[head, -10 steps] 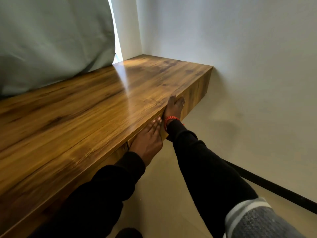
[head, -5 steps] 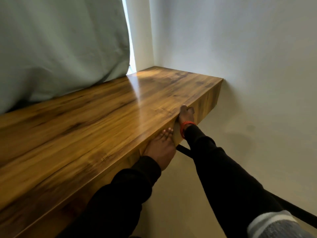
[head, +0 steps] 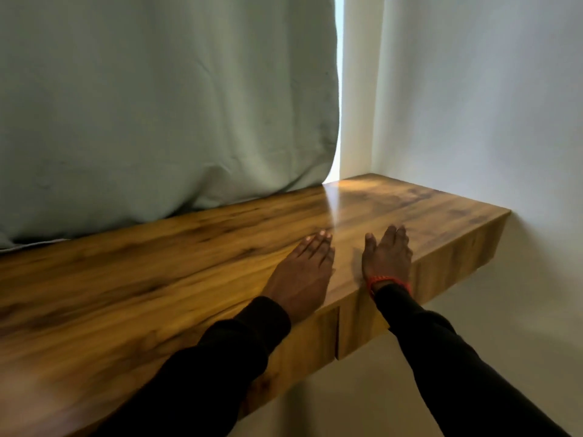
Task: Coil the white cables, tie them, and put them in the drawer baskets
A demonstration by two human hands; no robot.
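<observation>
Two flat hands, curtain (head: 157, 105) behind.

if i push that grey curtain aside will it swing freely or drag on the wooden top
The curtain is probably soft and floppy: it shows creases and folds. Its hem looks bunched on the wooden desktop, so it would likely drag rather than swing clear. The glossy top suggests little snagging.

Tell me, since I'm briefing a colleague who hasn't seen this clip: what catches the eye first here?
Two hands lie flat, fingers straight, on a glossy wooden shelf near its front edge: the left hand and, beside it, the right hand with an orange wristband. Behind the shelf hangs a pale green curtain, with a bright slit of daylight at its right edge. No cables or baskets show.
</observation>
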